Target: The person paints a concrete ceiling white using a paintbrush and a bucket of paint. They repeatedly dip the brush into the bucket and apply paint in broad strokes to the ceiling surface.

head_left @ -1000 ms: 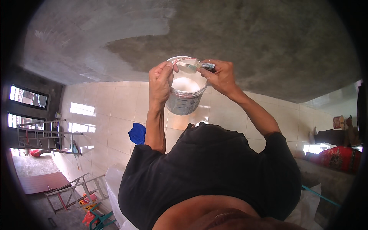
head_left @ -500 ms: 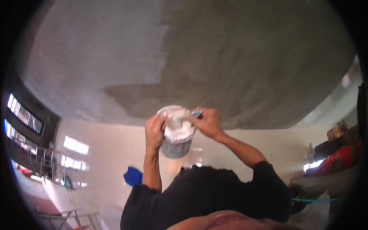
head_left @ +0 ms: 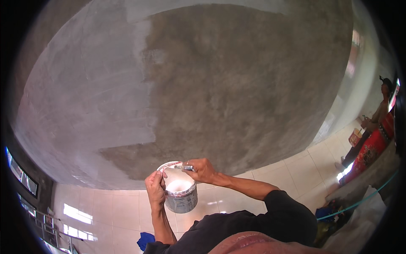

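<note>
My left hand (head_left: 155, 186) is closed on the rim of a grey paint bucket (head_left: 182, 204), at its left side. White paint (head_left: 179, 185) shows inside under the white rim. Over the bucket's mouth, my right hand (head_left: 202, 171) grips what looks like a paintbrush (head_left: 184, 167) by its handle, its head pointing left. I cannot tell the bristles from the paint behind them. Just beyond the bucket rises a wall (head_left: 237, 97), light grey on the left and along the top, darker brown-grey across the middle and right.
Pale tiles (head_left: 127, 203) cover the floor, with a blue cloth (head_left: 146, 240) at the lower left. A metal frame (head_left: 47, 224) stands at far left. On the right are a person (head_left: 382, 108), a red patterned cloth (head_left: 370, 150), a small tub (head_left: 355, 137) and a teal cord (head_left: 359, 203).
The view has tilted up, so more wall shows and the bucket sits lower and further left. Both hands stay at the bucket. The person at the right has come into view.
</note>
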Tool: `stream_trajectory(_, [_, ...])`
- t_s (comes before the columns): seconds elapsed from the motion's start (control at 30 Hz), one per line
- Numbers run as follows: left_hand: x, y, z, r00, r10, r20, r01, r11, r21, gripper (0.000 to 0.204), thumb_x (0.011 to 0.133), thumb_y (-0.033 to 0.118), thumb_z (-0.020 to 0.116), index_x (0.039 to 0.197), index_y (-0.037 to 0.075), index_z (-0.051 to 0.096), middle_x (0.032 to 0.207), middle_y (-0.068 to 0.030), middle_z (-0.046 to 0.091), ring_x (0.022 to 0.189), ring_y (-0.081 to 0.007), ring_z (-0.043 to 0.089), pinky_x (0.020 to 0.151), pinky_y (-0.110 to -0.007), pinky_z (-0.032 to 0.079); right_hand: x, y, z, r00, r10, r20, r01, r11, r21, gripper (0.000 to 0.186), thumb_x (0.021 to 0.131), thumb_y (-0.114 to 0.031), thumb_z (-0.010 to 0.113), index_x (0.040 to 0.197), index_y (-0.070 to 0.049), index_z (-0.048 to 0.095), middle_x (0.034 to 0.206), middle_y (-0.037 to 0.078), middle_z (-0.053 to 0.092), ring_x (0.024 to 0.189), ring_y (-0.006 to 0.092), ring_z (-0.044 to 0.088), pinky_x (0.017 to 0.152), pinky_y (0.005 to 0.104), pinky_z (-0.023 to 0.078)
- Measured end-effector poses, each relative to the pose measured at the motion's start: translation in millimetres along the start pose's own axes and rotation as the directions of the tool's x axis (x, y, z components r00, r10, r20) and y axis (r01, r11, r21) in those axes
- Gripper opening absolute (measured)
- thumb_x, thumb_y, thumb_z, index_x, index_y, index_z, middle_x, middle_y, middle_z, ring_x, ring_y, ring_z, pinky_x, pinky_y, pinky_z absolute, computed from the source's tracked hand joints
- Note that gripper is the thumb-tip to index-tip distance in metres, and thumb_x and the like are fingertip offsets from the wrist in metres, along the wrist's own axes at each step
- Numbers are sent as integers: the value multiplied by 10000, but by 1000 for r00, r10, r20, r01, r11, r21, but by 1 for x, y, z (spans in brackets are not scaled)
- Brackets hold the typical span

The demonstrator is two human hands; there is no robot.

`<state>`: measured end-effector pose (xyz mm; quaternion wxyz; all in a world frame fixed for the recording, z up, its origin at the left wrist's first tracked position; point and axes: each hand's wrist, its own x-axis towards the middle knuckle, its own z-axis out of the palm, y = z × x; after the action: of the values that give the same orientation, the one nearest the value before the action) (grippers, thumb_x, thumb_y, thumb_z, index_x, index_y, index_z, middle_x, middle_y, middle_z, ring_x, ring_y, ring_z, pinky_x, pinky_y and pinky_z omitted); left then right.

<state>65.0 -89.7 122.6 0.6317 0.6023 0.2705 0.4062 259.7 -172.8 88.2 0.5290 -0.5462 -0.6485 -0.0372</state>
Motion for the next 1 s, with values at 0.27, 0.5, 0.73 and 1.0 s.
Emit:
stream_trajectory(0.27, [1,-1,6,998,56,-13,-57,998,-26,257,959,185,478,770,47,584,516,90,344,424,-15,249,393,-213,169,4,-17,-8,895,416,159,-444,815,372,159,768,-128,741,851,5,713,667,84,681,557,107,627,488,274,454])
stream_trajectory(0.5, [-1,-1,6,996,75,-51,-75,997,0,261,955,185,473,761,50,583,510,90,337,417,-17,244,384,-219,166,4,-3,-19,801,521,295,-591,605,533,142,818,-136,740,795,-7,684,681,62,684,566,85,626,460,223,429])
stream_trajectory(0.73, [-6,-18,-5,987,36,-156,-47,997,-67,264,950,177,463,749,45,573,508,90,334,413,-18,237,377,-220,164,31,-4,-123,824,563,-65,-420,683,598,88,813,-84,707,808,2,688,686,67,685,543,103,617,460,223,441])
stream_trajectory(1.0, [-2,-31,3,973,62,-221,-62,998,4,263,945,170,475,736,45,574,513,86,343,417,-17,239,384,-219,169,214,23,-224,755,184,-630,209,843,496,63,808,-55,702,802,5,683,699,78,687,580,123,643,484,232,444])
